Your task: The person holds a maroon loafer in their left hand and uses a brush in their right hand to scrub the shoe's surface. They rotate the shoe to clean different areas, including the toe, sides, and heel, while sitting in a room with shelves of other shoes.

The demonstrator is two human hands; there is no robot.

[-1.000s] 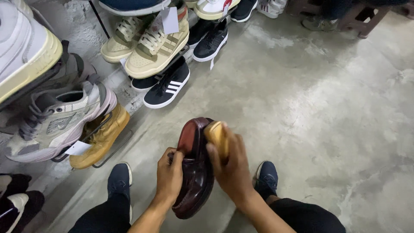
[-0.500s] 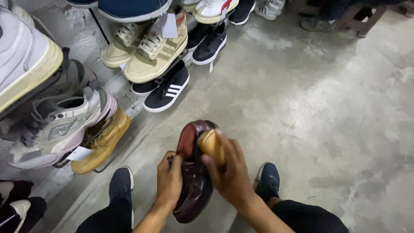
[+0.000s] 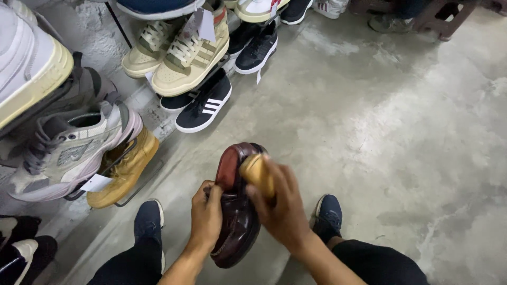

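Observation:
My left hand (image 3: 206, 216) grips the side of a dark reddish-brown leather loafer (image 3: 236, 211), held above the concrete floor between my knees. My right hand (image 3: 281, 207) holds a light wooden brush (image 3: 257, 174) pressed against the shoe's upper near the toe. The right hand is blurred with motion. My two dark blue shoes (image 3: 148, 222) rest on the floor on either side.
A wire rack on the left carries sneakers: a grey and pink one (image 3: 68, 150), a tan boot (image 3: 124, 168), beige ones (image 3: 191, 51). A black sneaker with white stripes (image 3: 205, 108) stands on the floor. Grey concrete floor (image 3: 401, 137) stretches to the right.
The brush in my right hand has slid along the loafer's upper toward the toe and back. My view has shifted slightly; the left hand keeps its grip.

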